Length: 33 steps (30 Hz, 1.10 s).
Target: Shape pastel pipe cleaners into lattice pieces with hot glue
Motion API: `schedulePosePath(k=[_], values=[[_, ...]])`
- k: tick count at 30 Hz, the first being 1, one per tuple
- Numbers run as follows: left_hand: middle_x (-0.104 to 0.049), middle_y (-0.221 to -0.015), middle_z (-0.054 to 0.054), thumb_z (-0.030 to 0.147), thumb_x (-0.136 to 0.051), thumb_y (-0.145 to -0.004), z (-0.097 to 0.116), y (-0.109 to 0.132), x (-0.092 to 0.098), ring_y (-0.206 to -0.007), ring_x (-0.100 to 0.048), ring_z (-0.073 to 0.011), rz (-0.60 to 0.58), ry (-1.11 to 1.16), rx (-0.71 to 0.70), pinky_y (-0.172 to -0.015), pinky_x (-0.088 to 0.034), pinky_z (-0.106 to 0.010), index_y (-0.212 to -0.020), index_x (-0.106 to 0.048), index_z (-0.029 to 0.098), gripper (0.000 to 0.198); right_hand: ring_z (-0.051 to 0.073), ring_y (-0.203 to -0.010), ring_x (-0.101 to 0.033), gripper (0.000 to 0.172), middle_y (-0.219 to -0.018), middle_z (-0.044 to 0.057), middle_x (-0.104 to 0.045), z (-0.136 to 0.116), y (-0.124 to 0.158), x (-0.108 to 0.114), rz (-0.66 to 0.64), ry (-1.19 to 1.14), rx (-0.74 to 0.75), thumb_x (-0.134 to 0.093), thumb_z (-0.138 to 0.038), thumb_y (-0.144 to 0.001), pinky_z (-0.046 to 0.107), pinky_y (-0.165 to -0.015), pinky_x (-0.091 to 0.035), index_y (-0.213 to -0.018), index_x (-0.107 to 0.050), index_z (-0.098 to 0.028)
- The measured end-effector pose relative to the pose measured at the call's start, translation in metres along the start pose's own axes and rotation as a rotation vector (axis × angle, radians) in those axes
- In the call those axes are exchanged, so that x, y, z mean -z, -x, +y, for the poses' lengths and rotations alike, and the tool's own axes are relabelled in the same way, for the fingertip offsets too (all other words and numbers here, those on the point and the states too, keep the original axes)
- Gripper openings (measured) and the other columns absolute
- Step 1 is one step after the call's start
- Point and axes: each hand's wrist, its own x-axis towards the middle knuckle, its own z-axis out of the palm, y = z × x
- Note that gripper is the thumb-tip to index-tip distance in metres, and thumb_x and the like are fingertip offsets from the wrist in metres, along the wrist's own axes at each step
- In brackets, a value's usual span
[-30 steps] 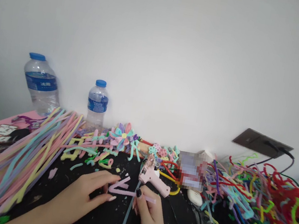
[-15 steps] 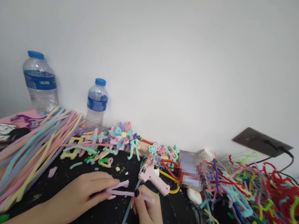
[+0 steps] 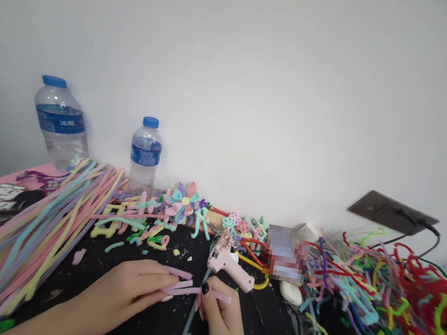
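Observation:
A pale lilac pipe cleaner stretches between my two hands above the black work surface. My left hand pinches it at its left side, where several lilac lengths stick out from the fingers; whether they are folds of one piece cannot be made out. Between thumb and fingers my right hand grips the same strip, and a short end pokes out to the right. Just beyond the right hand lies a pink glue gun on its side. A long bluish strip runs under the hands towards me.
Long pastel pipe cleaners lie bundled at left. A tangle of coloured ones covers the right. Two plastic bottles, one tall and one smaller, stand by the wall. A pipe-cleaner flower sits behind, beside a blurred-out rectangle.
A further lilac length now shows above the others at my left fingertips. The left fingers have shifted slightly on the strip; the right hand has stayed almost still.

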Motion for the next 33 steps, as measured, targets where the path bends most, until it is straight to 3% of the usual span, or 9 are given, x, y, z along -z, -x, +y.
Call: schedulePosePath(k=[33], values=[[-0.069, -0.093, -0.002, 0.022, -0.047, -0.090, 0.0045, 0.0004, 0.0033, -0.085, -0.063, -0.0157, -0.045, 0.025, -0.027, -0.076, -0.048, -0.022, -0.107, -0.064, 0.026, 0.024, 0.010, -0.054, -0.034, 0.037, -0.058, -0.003, -0.039, -0.0014, 0.0007, -0.0018, 0.019, -0.089, -0.024, -0.037, -0.035, -0.093, 0.023, -0.050, -0.026, -0.062, -0.047, -0.017]])
